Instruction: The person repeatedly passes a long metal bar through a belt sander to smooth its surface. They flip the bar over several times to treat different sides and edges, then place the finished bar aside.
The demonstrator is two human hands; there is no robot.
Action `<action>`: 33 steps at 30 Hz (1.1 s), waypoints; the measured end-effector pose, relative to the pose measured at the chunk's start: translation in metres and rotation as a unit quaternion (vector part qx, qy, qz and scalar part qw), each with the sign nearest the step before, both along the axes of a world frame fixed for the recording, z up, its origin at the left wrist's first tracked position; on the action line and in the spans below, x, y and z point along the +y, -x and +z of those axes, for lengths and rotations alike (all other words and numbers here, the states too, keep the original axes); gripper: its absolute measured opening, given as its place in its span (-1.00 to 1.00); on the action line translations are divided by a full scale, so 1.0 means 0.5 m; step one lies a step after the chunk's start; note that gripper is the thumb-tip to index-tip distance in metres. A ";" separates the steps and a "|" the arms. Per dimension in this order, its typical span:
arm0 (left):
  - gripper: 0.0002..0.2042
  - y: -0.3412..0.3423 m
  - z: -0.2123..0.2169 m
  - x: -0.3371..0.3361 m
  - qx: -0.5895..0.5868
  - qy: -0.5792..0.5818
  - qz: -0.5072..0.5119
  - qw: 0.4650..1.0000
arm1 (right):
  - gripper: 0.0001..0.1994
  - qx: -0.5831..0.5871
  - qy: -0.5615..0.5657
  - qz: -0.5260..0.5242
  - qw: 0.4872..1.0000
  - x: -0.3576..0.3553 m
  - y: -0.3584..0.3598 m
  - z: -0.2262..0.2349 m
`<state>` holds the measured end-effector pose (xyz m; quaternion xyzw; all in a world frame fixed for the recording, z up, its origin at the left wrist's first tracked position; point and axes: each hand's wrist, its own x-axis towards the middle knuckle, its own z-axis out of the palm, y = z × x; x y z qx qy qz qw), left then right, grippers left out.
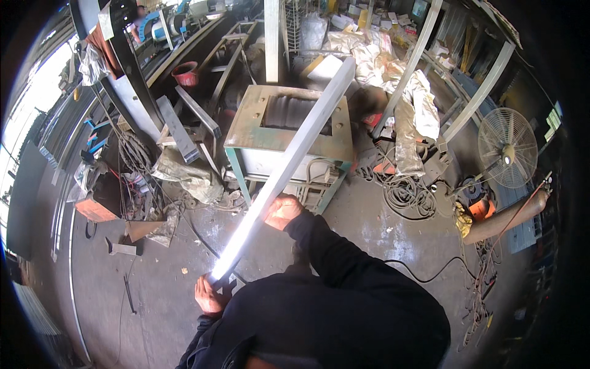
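A long shiny metal bar (295,150) runs from low centre up and to the right, lying across the green metal table frame (246,132). My right hand (283,211) grips the bar partway along, just in front of the table frame. My left hand (210,296) holds the bar's near end, close to my body. Both arms are in black sleeves. The bar's far end reaches past the table's back edge.
Scrap metal, cables and an orange machine (98,206) lie on the left. A standing fan (507,147) and another person's arm (504,218) holding a thin rod are at the right. Coiled cable (405,194) lies on the concrete floor.
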<state>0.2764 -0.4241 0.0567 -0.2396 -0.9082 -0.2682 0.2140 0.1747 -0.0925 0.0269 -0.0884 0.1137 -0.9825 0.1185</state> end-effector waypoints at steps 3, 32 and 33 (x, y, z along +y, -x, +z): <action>-0.71 0.007 -0.009 0.006 -0.043 -0.022 0.024 0.999 | -0.66 0.010 -0.019 -0.002 1.000 0.001 -0.012 0.049; -0.44 0.065 -0.085 0.149 -0.304 -0.239 0.213 0.897 | -0.66 -0.090 -0.239 -0.179 0.950 0.206 0.222 0.232; -0.44 0.069 -0.080 0.156 -0.314 -0.237 0.216 0.894 | -0.60 -0.074 -0.243 -0.170 0.952 0.209 0.223 0.231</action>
